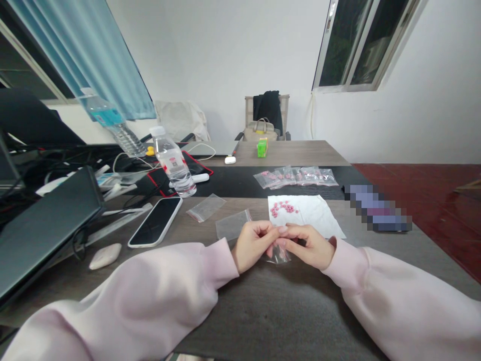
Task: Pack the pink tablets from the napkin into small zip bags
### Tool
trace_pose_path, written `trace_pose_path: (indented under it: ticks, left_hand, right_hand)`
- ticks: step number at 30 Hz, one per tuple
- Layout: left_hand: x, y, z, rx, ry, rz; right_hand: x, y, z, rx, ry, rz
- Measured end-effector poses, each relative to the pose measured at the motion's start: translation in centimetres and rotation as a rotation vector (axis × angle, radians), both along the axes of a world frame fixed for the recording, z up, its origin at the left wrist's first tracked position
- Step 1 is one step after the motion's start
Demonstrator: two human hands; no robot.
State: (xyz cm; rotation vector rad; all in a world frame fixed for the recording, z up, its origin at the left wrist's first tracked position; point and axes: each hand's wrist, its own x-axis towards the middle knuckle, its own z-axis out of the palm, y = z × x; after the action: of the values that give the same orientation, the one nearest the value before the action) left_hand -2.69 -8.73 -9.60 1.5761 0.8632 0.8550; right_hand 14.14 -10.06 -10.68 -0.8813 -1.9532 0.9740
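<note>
Both hands meet over the near side of the desk, fingers pinched along the top of a small clear zip bag [280,254]. My left hand [257,240] grips the bag's left side, and my right hand [307,245] has hold of its right side. Fingers cover most of the bag, so its contents are hard to make out. Just beyond the hands lies a white paper sheet [319,213] with several small pink tablets [283,208] on its left part. Two flat clear zip bags, one nearer [231,225] and one farther [206,208], lie left of the hands.
Several filled bags [296,176] lie in a row on the dark strip behind the paper. To the left are a phone [156,222], a mouse [105,256], a water bottle [173,163] and a laptop [48,225]. A green box [262,148] stands farther back.
</note>
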Motion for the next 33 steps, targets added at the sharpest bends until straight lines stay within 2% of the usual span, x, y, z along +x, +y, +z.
trace_pose_path:
  ticks: [5, 9, 11, 13, 15, 19, 22, 29, 33]
  left_hand:
    - [-0.14, -0.11, 0.18, 0.1, 0.049, 0.123]
    - [-0.27, -0.34, 0.48, 0.442, 0.167, 0.319]
    - [-0.3, -0.44, 0.51, 0.598, 0.275, 0.293]
    - [-0.3, -0.49, 0.39, 0.678, 0.388, 0.181]
    - [-0.28, -0.51, 0.18, 0.709, 0.458, 0.119]
    - [-0.27, -0.56, 0.05, 0.731, 0.508, 0.17]
    - [-0.32, -0.65, 0.27, 0.74, 0.547, 0.154]
    - [-0.39, -0.81, 0.38, 0.785, 0.598, 0.209]
    - [-0.35, -0.84, 0.41, 0.813, 0.568, 0.254]
  right_hand:
    - [0.03, 0.03, 0.16, 0.054, 0.011, -0.113]
    - [0.08, 0.13, -0.08, 0.082, 0.024, -0.215]
    - [0.04, 0.16, -0.19, 0.077, 0.047, -0.219]
    - [-0.03, 0.19, -0.22, 0.06, 0.054, -0.203]
    - [-0.09, 0.21, -0.17, 0.05, 0.053, -0.201]
    - [-0.14, 0.22, -0.04, -0.02, 0.108, -0.222]
    - [-0.16, 0.19, -0.02, -0.116, 0.164, -0.229]
    - [-0.08, 0.23, 0.16, -0.119, 0.166, -0.235]
    - [-0.06, 0.27, 0.23, -0.187, 0.214, -0.208]
